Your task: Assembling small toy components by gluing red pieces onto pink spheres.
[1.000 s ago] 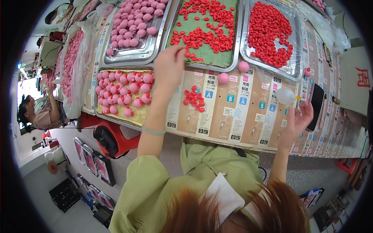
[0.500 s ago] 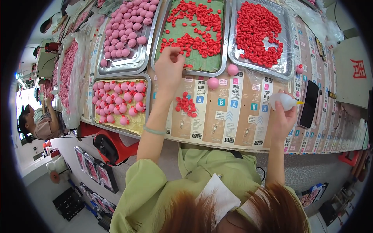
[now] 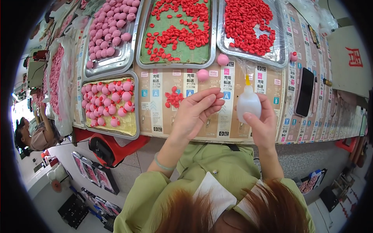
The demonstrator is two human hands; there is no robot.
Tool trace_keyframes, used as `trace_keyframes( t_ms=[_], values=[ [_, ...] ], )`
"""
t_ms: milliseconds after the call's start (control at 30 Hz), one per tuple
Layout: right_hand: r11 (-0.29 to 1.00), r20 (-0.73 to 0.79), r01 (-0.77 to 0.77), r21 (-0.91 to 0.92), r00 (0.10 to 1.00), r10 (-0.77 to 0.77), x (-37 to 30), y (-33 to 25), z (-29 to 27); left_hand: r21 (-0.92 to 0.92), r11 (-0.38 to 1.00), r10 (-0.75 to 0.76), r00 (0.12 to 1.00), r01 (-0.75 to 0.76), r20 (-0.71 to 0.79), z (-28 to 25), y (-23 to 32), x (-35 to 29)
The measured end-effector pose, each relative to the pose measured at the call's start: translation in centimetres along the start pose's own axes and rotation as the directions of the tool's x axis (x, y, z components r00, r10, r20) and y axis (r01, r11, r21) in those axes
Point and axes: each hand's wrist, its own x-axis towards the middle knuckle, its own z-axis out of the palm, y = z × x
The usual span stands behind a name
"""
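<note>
My left hand [image 3: 198, 112] is over the near side of the table, thumb and fingertips pinched together; what they hold, if anything, is too small to make out. In my right hand [image 3: 264, 124] is a white squeeze bottle [image 3: 248, 103], upright, its yellow nozzle pointing away from me. A small pile of red ring-shaped pieces [image 3: 173, 98] lies left of my left hand. Beyond my hands two plain pink balls [image 3: 203, 75] rest on the table. To the left, a tray lined with yellow sheet [image 3: 130, 125] bears pink balls with red pieces attached.
Along the back stand a metal tray of pink balls [image 3: 110, 27], a green-lined tray [image 3: 167, 23] with red pieces, and another tray of red pieces [image 3: 248, 23]. A black phone [image 3: 305, 92] and one pink ball with a red piece [image 3: 293, 56] are at right. Another person [image 3: 39, 134] is far left.
My left hand has come from the green-lined tray back toward me and right. My right hand has moved left with the bottle, turning its nozzle from rightward to away from me.
</note>
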Motion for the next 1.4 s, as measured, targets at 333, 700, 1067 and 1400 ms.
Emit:
trace_keyframes(
  t_ms=[333,700,1067,1400],
  values=[
    [0.976,-0.100,0.184,-0.121,0.976,-0.196,-1.4,-2.2,-0.4,-0.226,0.974,0.012,0.993,0.015,0.117,-1.4,-0.4,-0.8],
    [0.778,0.019,0.552,-0.300,0.819,-0.574,-1.3,-2.0,0.2,-0.362,0.928,-0.023,0.985,0.086,0.174,-1.7,-1.1,-1.0],
    [0.691,0.039,0.530,-0.492,0.806,-0.590,-1.0,-1.6,0.3,-0.264,0.963,-0.030,0.993,0.060,0.114,-1.7,-1.3,-1.1],
    [0.704,0.037,0.515,-0.489,0.818,-0.573,-1.0,-1.5,0.2,-0.269,0.962,-0.013,0.993,0.045,0.120,-1.8,-1.2,-1.0]
  ],
)
